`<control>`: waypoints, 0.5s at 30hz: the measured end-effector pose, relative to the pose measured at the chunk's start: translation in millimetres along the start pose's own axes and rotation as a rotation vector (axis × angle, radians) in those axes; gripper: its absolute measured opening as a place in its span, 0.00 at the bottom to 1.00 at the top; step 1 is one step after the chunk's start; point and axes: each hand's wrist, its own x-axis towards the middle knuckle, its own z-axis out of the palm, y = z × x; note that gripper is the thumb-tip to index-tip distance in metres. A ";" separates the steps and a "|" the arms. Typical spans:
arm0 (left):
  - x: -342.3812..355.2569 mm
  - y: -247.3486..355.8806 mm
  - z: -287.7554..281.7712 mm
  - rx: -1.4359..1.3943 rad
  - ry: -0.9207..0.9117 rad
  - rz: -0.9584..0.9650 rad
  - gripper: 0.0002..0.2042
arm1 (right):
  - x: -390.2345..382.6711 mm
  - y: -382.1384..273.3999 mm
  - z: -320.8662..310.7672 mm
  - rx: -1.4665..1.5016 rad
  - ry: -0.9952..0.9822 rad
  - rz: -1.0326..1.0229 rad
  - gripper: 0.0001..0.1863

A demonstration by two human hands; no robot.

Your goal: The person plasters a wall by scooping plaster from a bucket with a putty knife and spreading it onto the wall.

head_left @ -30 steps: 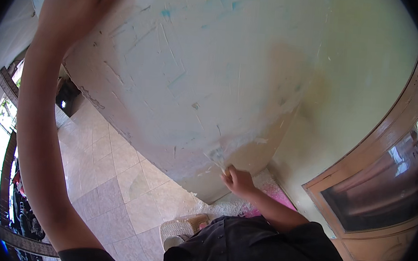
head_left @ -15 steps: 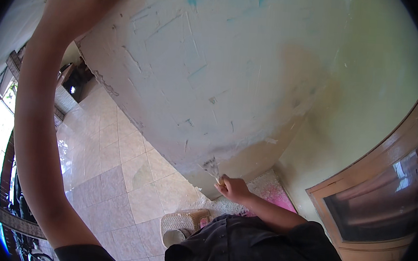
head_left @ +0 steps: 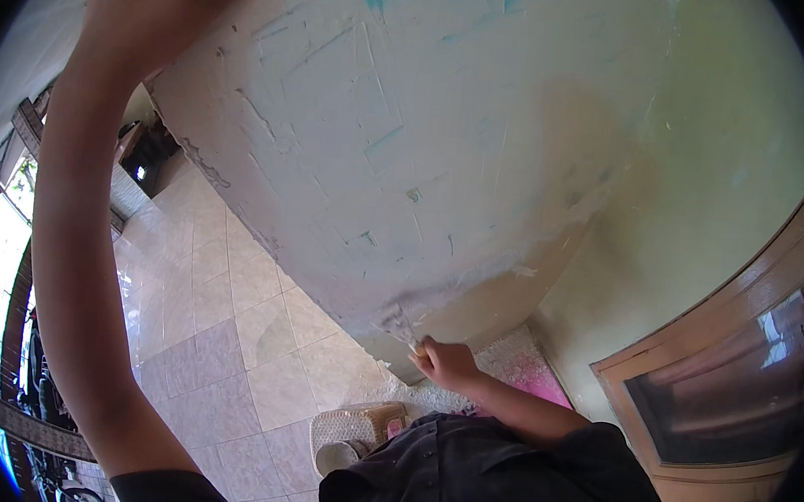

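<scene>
We hold a scraper blade point(head_left: 401, 325) against the wall point(head_left: 450, 140), low down, just above where it meets the floor. Our right hand point(head_left: 443, 361) is closed around its handle, the blade tip touching the plaster. Above the blade the wall shows a broad patch of rough grey-white filler crossed with straight tool marks and a few blue-green flecks, so we judge most of that area already worked. To the right of the blade the wall is smooth pale yellow, seemingly untouched, and a thin ragged edge by the blade looks like what is left here. Our left hand point(head_left: 156, 0) lies flat on the wall high above the blade, fingers spread, gripping nothing. Below the blade, white crumbs lie on a pink mat point(head_left: 543, 383); a sandalled foot point(head_left: 353, 433) stands on the tiled floor point(head_left: 223, 331). Right of the blade stands a wooden door frame point(head_left: 732, 309).
</scene>
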 end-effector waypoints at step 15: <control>4.2 10.6 -14.4 -0.134 0.045 -0.054 0.27 | 7.0 22.0 -27.9 0.087 0.183 -0.003 0.16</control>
